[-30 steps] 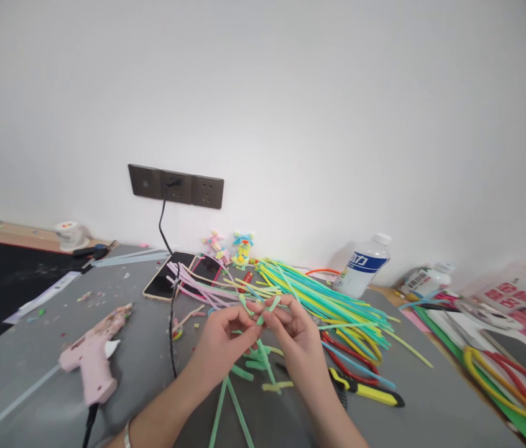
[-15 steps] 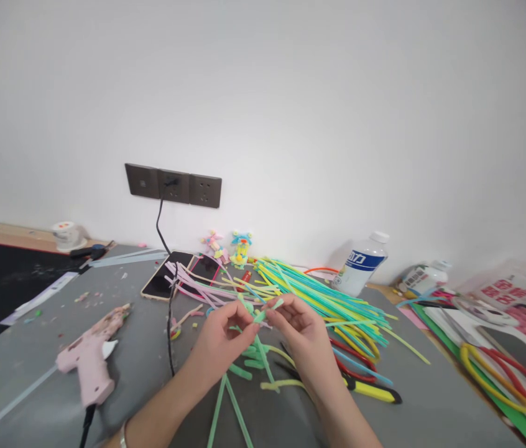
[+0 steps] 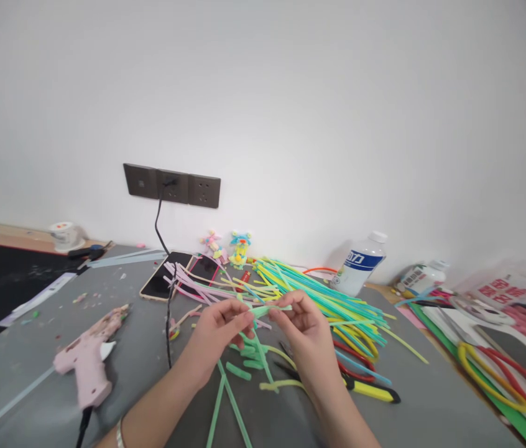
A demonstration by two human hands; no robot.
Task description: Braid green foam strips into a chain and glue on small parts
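My left hand [image 3: 219, 333] pinches a light green pipe cleaner [image 3: 267, 310] between thumb and fingertips. On its other end, my right hand [image 3: 303, 326] is closed, so the short piece spans the gap between both hands. Below them lie several cut green pieces [image 3: 239, 371] and long green stems [image 3: 234, 404] on the grey table. A big bundle of yellow, green and blue pipe cleaners [image 3: 323, 298] spreads behind my right hand. Lilac pipe cleaners [image 3: 188, 281] lie beyond my left hand.
A pink glue gun [image 3: 86, 364] lies at left, near a black cord [image 3: 168, 317]. Two phones [image 3: 163, 280], small figures [image 3: 240, 249] and a bottle [image 3: 360, 264] stand or lie toward the wall. A yellow cutter [image 3: 372, 391] and scissors [image 3: 472, 373] are on the right.
My hands have drawn slightly apart, and more of the green pipe cleaner shows between them. The view has shifted very slightly.
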